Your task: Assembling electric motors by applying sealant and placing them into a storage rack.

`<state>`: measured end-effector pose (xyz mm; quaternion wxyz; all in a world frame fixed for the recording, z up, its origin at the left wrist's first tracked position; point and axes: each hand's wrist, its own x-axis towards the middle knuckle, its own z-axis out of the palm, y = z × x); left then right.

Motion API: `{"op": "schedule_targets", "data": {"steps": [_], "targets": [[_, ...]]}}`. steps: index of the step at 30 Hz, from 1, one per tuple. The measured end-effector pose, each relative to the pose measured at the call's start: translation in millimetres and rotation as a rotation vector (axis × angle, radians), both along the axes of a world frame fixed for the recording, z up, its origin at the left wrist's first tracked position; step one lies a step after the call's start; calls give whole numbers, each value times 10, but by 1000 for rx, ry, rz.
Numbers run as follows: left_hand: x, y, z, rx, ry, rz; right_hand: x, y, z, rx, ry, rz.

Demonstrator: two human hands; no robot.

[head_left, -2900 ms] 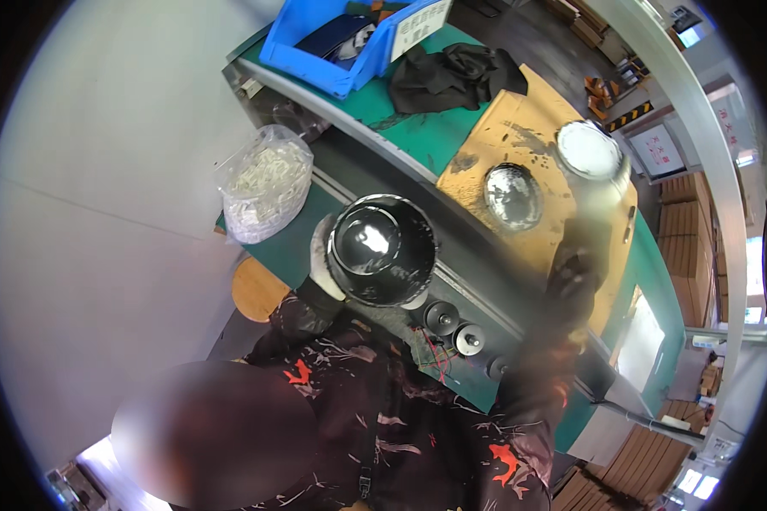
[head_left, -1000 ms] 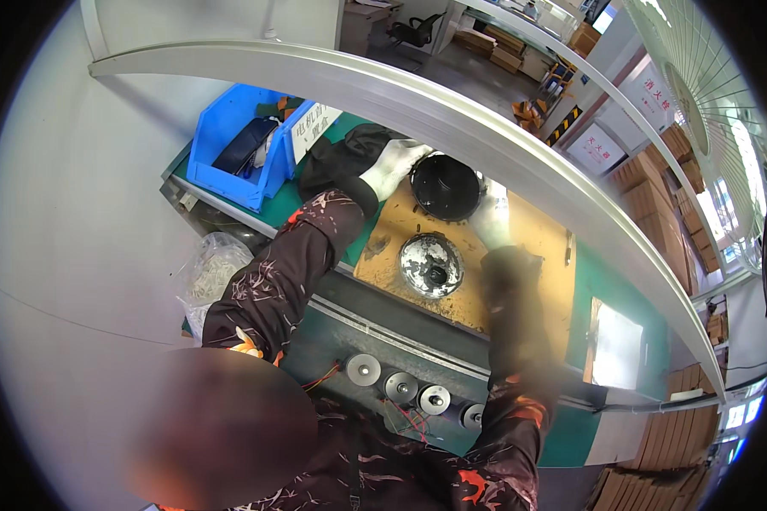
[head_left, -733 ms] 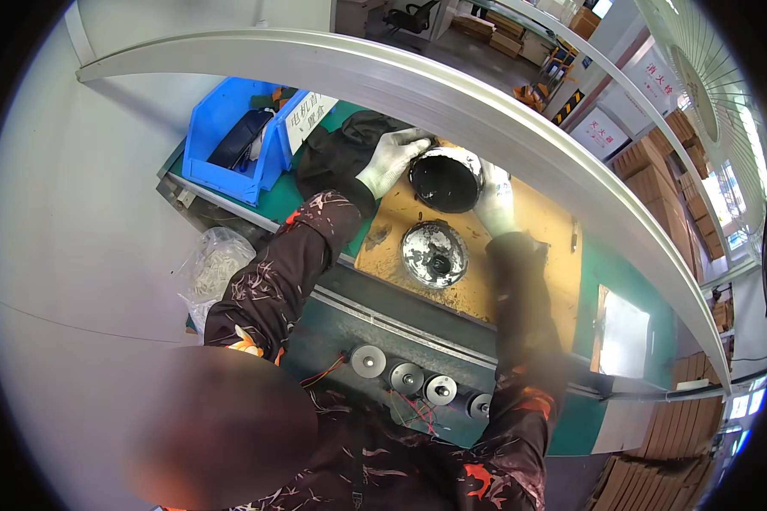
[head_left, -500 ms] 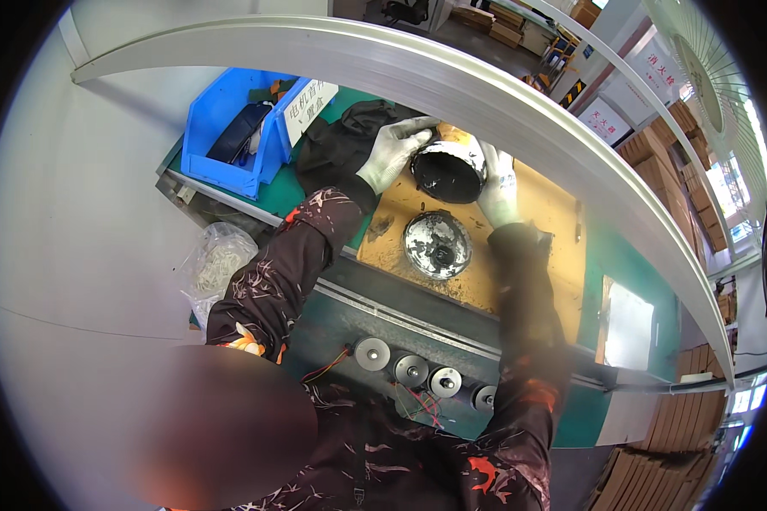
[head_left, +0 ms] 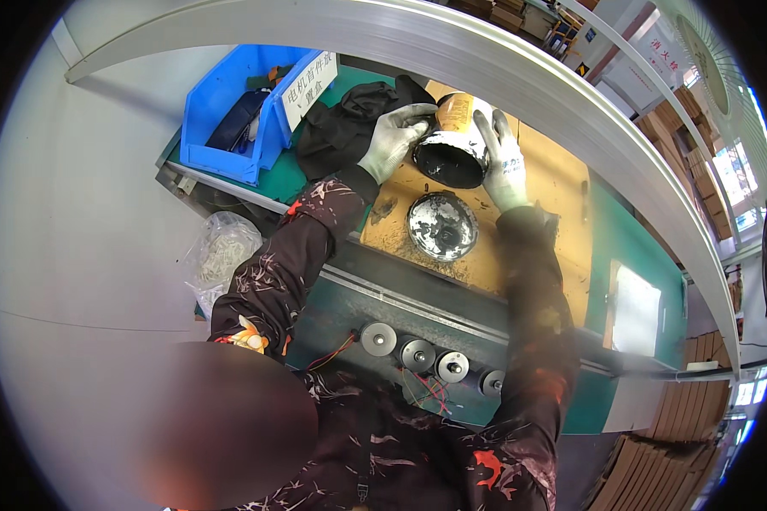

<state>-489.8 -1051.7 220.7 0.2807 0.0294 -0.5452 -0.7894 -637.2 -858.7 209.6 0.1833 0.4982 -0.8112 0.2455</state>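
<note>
A white can with an orange label [head_left: 457,119] lies tilted over the yellow-brown board, its black-smeared mouth facing me. Both my hands, in pale gloves, hold it from opposite sides. My left hand [head_left: 397,139] is at its left, fingers bent and closed against the can's side. Along the right side my right hand [head_left: 504,166] presses, fingers pointing away from me. The inside of the can looks dark, and its depth is hidden. Nearer to me on the board [head_left: 545,204] sits a round lid [head_left: 443,226], silvery and smeared with black.
A blue bin [head_left: 230,166] with items inside stands at the far left, beside a crumpled black cloth [head_left: 341,128]. Several motors [head_left: 377,339] with wires line the near ledge. A plastic bag [head_left: 222,255] hangs left. A white frame bar [head_left: 520,68] arches above the bench.
The right hand's fingers have moved up along the can, and more of its orange label shows. The whole view has shifted slightly.
</note>
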Motion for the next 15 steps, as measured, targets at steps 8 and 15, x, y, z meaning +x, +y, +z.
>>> {"op": "schedule_targets", "data": {"steps": [8,15], "targets": [[-35,14,-64,54,99,-75,109,17,171,-26,76,61],[-13,-70,-82,27,87,-101,176,-57,227,-66,123,78]]}}
